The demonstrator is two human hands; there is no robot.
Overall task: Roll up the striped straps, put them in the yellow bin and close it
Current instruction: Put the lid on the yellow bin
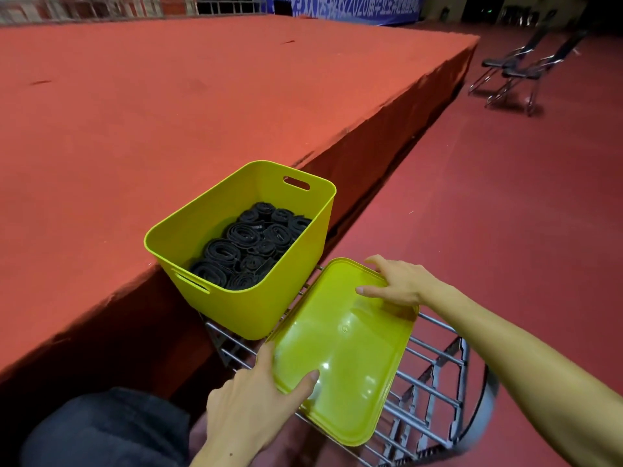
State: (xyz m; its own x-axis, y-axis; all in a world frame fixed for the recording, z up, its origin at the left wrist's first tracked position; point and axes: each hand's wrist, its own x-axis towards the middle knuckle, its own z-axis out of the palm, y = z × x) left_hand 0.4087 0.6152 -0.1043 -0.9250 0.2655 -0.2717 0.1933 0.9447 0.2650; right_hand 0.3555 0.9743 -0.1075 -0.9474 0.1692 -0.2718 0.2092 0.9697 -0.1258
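A broad red stage fills the upper left of my view, its dark side wall dropping to a red floor that runs off to the right. Far back on that floor, two folding chairs with dark seats stand side by side, well apart from everything else. A blue banner with white lettering hangs along the back wall, too blurred for me to read.

Pressed against the stage edge, a wire rack of grey metal bars carries the work. On its far end stands the yellow bin, open at the top, with a slot handle cut in each short wall. Inside it lie the rolled straps, dark coils packed close together across the bottom; I cannot make out any stripes on them from here.

Just beside the bin, nearer to me, the yellow lid sits tilted over the rack bars, its glossy face catching the lights. I see the left hand gripping the lid's near left edge, thumb laid on top and fingers tucked beneath the rim. The right hand holds the far right corner, thumb on the surface and fingers curled over the edge. A dark trouser knee shows at bottom left.
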